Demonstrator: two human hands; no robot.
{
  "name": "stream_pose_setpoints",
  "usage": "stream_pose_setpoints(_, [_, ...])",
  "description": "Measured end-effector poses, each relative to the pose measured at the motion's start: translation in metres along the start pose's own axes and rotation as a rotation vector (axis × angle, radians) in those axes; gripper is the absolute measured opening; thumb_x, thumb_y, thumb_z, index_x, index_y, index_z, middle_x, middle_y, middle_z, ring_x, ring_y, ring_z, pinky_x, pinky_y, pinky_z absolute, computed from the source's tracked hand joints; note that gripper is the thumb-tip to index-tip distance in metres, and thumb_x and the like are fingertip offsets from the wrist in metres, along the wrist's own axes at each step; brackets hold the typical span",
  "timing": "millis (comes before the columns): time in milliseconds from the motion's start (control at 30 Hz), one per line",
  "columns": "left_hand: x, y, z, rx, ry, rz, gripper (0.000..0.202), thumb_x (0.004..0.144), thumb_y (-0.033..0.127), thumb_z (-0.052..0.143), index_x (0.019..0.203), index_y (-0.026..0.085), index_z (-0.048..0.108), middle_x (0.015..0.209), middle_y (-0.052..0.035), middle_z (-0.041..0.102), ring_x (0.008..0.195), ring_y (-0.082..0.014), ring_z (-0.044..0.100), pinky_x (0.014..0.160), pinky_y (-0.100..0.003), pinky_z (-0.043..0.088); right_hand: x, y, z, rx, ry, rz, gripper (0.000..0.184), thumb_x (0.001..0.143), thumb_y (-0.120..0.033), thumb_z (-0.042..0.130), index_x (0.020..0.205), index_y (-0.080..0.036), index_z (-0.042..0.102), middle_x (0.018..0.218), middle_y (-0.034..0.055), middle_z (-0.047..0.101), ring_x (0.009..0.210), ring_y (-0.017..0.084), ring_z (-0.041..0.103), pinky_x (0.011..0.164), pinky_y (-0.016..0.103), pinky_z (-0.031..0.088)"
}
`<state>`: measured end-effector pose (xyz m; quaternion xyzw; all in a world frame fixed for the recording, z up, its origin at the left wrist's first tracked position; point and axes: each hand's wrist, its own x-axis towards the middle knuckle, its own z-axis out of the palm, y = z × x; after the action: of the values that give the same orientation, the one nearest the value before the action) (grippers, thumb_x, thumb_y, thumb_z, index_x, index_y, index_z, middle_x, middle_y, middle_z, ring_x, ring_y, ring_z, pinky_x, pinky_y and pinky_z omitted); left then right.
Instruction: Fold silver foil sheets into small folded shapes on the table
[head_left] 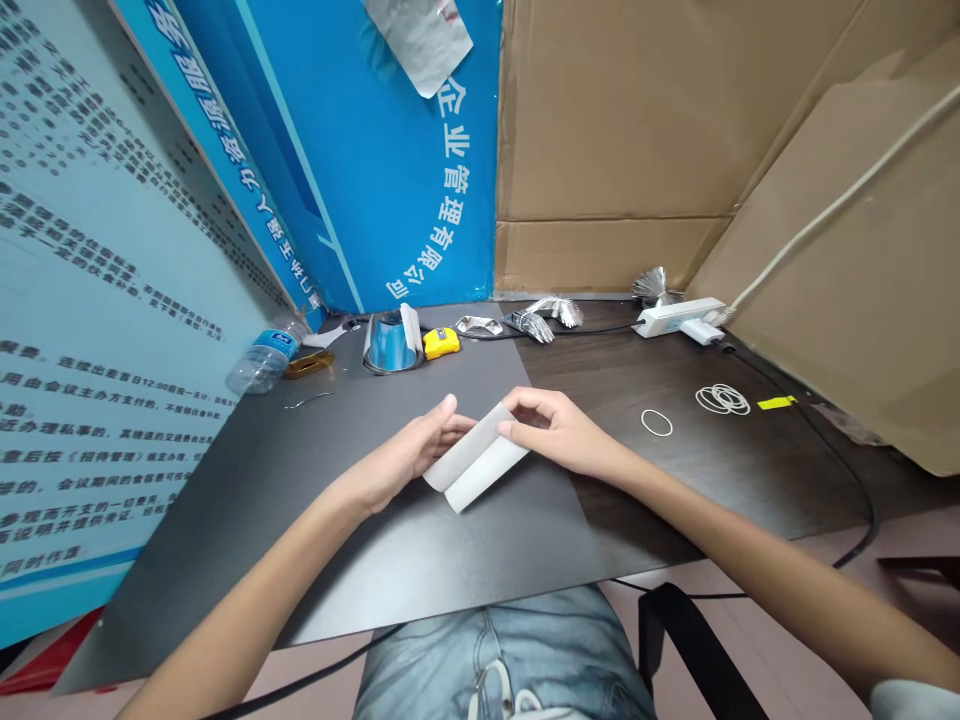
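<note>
Folded sheet (476,458): white, paper or thin card as far as my feed shows, doubled into a long band and held between both hands above the middle of the mat; whether its lower corner touches down, I cannot tell.

Left hand (405,452): half open, fingers curled in at the band's upper end; from here I cannot tell whether they pinch it or only steady it.

Right hand (561,432): half open, fingers arched over the band's top end, and to my eye it has hold of the sheet.

Handling: from my remote seat, I judge a light, even grip at both ends the best way to keep the crease straight and the layers from slipping apart.

Mat: a dark gray mat (225,540) lies under the hands, on a dark wood desk (787,470).

Right of the hands: a single rubber band (656,423), a bundle of rubber bands (724,400) and a yellow tag (776,402).

Far edge: a plastic bottle (266,355) on its side, a curved blue-and-silver sheet (391,345), a yellow case (441,342), crumpled foil pieces (536,320) and a power strip (679,317).

Backdrop: a blue printed board (390,170) meets brown cardboard (615,120).
</note>
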<state>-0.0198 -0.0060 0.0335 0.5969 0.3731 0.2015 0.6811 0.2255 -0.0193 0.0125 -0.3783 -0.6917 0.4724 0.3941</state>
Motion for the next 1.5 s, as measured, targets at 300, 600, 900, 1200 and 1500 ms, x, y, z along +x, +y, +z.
stream_pose_setpoints(300, [0.004, -0.007, 0.008, 0.358, 0.215, 0.123, 0.037, 0.088, 0.053, 0.071, 0.087, 0.016, 0.073, 0.078, -0.0017, 0.067, 0.069, -0.0166, 0.058, 0.06, -0.024, 0.04, 0.004, 0.005, 0.007, 0.298, 0.081, 0.118, 0.024, 0.09, -0.04, 0.074, 0.104, -0.02, 0.075, 0.095, 0.0031, 0.071, 0.084, 0.018, 0.063, 0.08, 0.031, 0.049])
stream_pose_setpoints(600, [0.01, -0.015, 0.01, 0.139, 0.351, 0.197, 0.04, 0.085, 0.055, 0.077, 0.086, 0.015, 0.073, 0.078, -0.0012, 0.067, 0.068, -0.0148, 0.057, 0.059, -0.023, 0.04, 0.002, 0.016, 0.02, 0.549, 0.022, 0.128, 0.034, 0.09, -0.048, 0.077, 0.11, -0.021, 0.073, 0.1, 0.004, 0.072, 0.093, 0.02, 0.066, 0.095, 0.037, 0.05])
stream_pose_setpoints(900, [0.011, -0.021, 0.015, 0.253, 0.351, 0.256, 0.034, 0.093, 0.048, 0.069, 0.107, 0.018, 0.074, 0.1, -0.0057, 0.076, 0.086, -0.0212, 0.068, 0.074, -0.028, 0.05, 0.003, 0.014, 0.025, 0.405, 0.19, 0.162, 0.025, 0.083, -0.034, 0.078, 0.102, -0.019, 0.072, 0.094, 0.0013, 0.069, 0.084, 0.017, 0.059, 0.08, 0.03, 0.044])
stream_pose_setpoints(1200, [0.007, -0.016, 0.026, 0.457, 0.537, 0.356, 0.024, 0.086, 0.04, 0.077, 0.1, 0.022, 0.07, 0.095, -0.0029, 0.075, 0.081, -0.0196, 0.067, 0.073, -0.028, 0.049, 0.002, 0.009, 0.027, 0.262, 0.231, 0.128, 0.014, 0.085, -0.032, 0.068, 0.093, -0.022, 0.068, 0.082, -0.0027, 0.06, 0.076, 0.017, 0.054, 0.075, 0.03, 0.042])
stream_pose_setpoints(1500, [0.013, -0.025, 0.015, 0.16, 0.476, 0.282, 0.031, 0.087, 0.043, 0.077, 0.103, 0.02, 0.064, 0.095, -0.0044, 0.076, 0.083, -0.0195, 0.068, 0.072, -0.026, 0.049, 0.001, 0.008, 0.026, 0.214, 0.201, 0.112, 0.016, 0.086, -0.033, 0.068, 0.097, -0.022, 0.07, 0.085, -0.0014, 0.063, 0.079, 0.018, 0.055, 0.077, 0.03, 0.043])
